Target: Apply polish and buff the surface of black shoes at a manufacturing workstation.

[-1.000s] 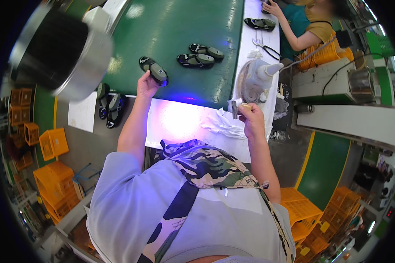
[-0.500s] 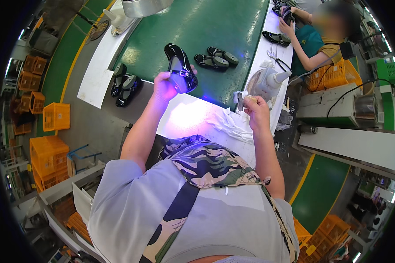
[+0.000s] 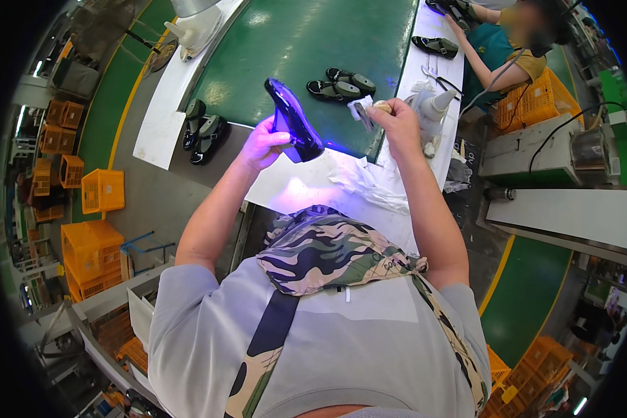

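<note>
My left hand (image 3: 263, 145) grips a glossy black patent shoe (image 3: 291, 120) by its side, under purple-blue light. The shoe is tilted, toe and heel pointing up-left and down-right, its buckle out of sight. My right hand (image 3: 400, 125) is closed on a small flat-bladed tool (image 3: 362, 115) with a pale rounded end and white material at its tip; its exact kind is unclear. That tool is held to the right of the shoe, apart from it. Beyond it, a pair of black strap shoes (image 3: 341, 85) lies on the green belt (image 3: 272, 49).
A spouted plastic bottle (image 3: 433, 108) and pliers (image 3: 442, 81) stand or lie on the right white ledge. A crumpled white cloth (image 3: 369, 187) lies before me. More black shoes (image 3: 206, 136) sit at left. A co-worker (image 3: 498, 70) handles shoes at far right. Orange crates (image 3: 103, 189) line the left.
The shoe in my left hand has been turned, so its buckle strap no longer shows. My right hand has moved up and left with the tool, closer to the shoe.
</note>
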Demonstrator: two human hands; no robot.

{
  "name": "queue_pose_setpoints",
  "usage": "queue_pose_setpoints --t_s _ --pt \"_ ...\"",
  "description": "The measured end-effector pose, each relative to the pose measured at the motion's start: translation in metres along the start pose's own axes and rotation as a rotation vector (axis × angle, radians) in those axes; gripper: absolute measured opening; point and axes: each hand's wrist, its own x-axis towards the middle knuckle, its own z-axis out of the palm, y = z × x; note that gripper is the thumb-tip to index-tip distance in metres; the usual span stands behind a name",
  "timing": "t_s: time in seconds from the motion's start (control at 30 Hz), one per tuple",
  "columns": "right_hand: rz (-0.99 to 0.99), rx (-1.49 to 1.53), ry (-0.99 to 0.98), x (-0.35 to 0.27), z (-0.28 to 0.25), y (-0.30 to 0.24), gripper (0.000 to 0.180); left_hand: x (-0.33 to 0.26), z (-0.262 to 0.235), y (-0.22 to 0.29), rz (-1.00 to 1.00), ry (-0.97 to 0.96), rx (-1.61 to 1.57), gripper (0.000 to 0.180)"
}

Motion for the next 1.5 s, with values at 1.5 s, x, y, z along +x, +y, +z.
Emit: queue_pose_setpoints --t_s 1.5 --pt "-0.185 -0.087 -0.401 -0.028 0.065 -0.069 0.019 -0.024 0.076 0.040 0.768 0.120 1.607 0.050"
